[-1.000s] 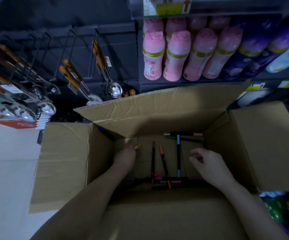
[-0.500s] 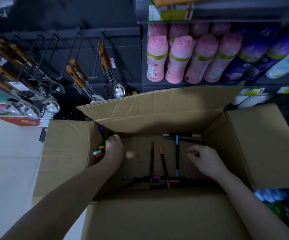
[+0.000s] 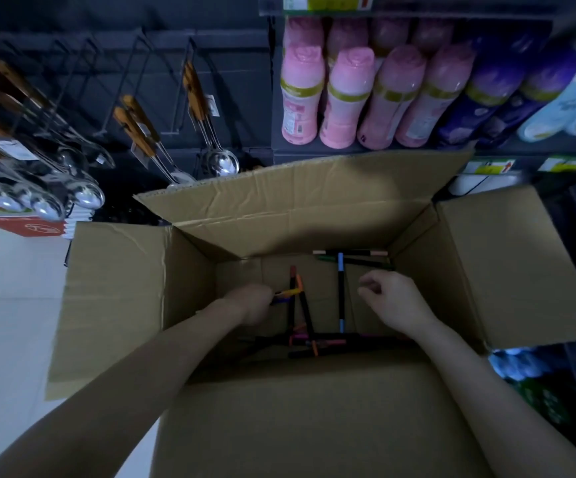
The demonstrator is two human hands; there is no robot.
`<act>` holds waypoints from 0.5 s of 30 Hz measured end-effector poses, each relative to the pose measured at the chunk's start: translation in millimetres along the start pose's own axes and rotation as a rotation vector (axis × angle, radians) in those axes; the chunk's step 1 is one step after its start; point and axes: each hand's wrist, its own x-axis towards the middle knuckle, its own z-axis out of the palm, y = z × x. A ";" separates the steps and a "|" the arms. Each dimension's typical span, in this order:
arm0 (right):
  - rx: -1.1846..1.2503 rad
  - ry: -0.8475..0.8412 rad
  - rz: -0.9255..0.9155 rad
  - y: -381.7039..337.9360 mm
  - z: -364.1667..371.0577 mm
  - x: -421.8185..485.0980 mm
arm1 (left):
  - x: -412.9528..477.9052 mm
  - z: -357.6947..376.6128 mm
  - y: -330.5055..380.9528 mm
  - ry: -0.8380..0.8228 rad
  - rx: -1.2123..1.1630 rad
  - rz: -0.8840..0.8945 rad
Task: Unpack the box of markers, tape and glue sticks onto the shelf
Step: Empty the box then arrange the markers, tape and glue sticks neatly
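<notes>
An open cardboard box [image 3: 117,305] stands in front of me with its flaps folded out. Several thin markers lie loose on its bottom, among them a blue-capped marker [image 3: 340,291] and an orange-capped marker [image 3: 305,312]. My left hand [image 3: 254,303] is inside the box at the left and grips a few markers [image 3: 288,294], whose yellow and orange tips stick out to the right. My right hand [image 3: 393,300] hovers inside at the right, fingers loosely curled, holding nothing. No tape or glue sticks show.
A dark shelf [image 3: 348,148] behind the box carries pink bottles [image 3: 345,94] and purple bottles [image 3: 486,94]. Metal ladles [image 3: 221,160] with wooden handles hang on hooks at the left. A white tiled floor [image 3: 7,305] lies left of the box.
My left hand went to the box's left wall with markers in it, then came back toward the middle of the box floor. My right hand stayed nearly still.
</notes>
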 end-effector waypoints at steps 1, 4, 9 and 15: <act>0.002 -0.001 -0.003 0.9 -0.6 -0.1 | -0.5 2.3 2.6 -0.032 -0.040 0.007; 0.015 0.002 -0.002 4.7 -1.4 0.6 | -0.2 12.1 5.4 -0.179 -0.076 0.088; 0.033 0.002 0.009 5.5 1.7 3.3 | 3.9 31.5 3.5 -0.261 -0.225 0.114; 0.030 -0.006 0.017 7.2 2.1 6.1 | 5.7 41.3 9.0 -0.442 -0.166 0.157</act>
